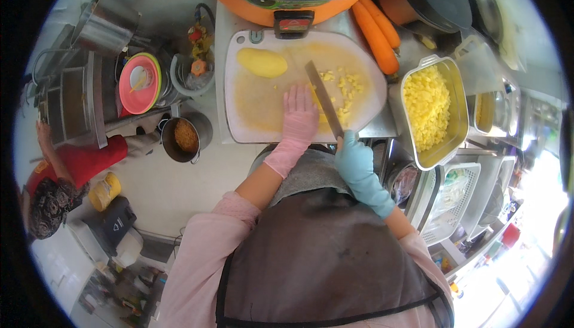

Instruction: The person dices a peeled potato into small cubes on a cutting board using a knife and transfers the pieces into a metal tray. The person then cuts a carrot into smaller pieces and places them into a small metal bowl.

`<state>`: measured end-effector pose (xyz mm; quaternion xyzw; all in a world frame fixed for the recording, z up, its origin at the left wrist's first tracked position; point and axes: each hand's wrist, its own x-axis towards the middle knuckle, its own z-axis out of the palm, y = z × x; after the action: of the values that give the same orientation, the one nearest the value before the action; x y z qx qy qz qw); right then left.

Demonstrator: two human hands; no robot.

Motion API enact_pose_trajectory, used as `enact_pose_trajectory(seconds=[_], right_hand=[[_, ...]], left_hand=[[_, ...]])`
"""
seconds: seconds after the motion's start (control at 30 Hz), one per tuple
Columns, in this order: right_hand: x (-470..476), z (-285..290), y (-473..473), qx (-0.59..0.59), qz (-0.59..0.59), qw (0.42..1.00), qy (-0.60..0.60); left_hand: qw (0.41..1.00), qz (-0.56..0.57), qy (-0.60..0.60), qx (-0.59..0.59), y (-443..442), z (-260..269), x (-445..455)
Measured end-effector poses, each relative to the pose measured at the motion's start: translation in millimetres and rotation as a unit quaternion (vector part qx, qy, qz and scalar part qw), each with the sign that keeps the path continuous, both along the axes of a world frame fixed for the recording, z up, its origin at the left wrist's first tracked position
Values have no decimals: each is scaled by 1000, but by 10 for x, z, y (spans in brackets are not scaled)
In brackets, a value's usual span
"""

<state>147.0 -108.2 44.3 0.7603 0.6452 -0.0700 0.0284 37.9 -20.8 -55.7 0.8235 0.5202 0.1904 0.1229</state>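
A pale plastic cutting board [255, 108] lies before me. My left hand [299, 110], in a pink glove, presses down on it with the fingers together, holding cut yellow potato [316, 101] mostly hidden beneath the hand. In a light blue glove, my right hand [356, 155] grips a kitchen knife [323, 97], whose blade slants across the board just right of the left fingers. Small diced potato cubes [349, 86] are scattered to the right of the blade. One whole peeled potato [262, 62] rests at the board's upper left.
An orange rice cooker [251, 7] overhangs the board's far edge. Carrots [376, 41] lie right of it. A deep metal pan [458, 122] heaped with yellow cubes [426, 108] stands at right. On the left are a metal pot [204, 131] and another person in red [98, 162].
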Motion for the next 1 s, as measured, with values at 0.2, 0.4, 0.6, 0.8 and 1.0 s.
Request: enact_pose_trajectory(seconds=[0.2, 0.4, 0.6, 0.8, 1.0], right_hand=[[-33, 3, 24, -6, -13, 1000, 19], [87, 150, 22, 54, -22, 998, 32], [86, 157, 54, 37, -23, 999, 14], [35, 160, 31, 16, -7, 1000, 2], [-33, 110, 59, -22, 11, 1000, -13]], left_hand=[[1000, 1, 25, -5, 7, 38, 8], [991, -80, -107, -27, -47, 166, -163], [998, -61, 4, -8, 0, 98, -119], [996, -66, -63, -24, -19, 116, -166], [995, -95, -6, -15, -7, 118, -212]])
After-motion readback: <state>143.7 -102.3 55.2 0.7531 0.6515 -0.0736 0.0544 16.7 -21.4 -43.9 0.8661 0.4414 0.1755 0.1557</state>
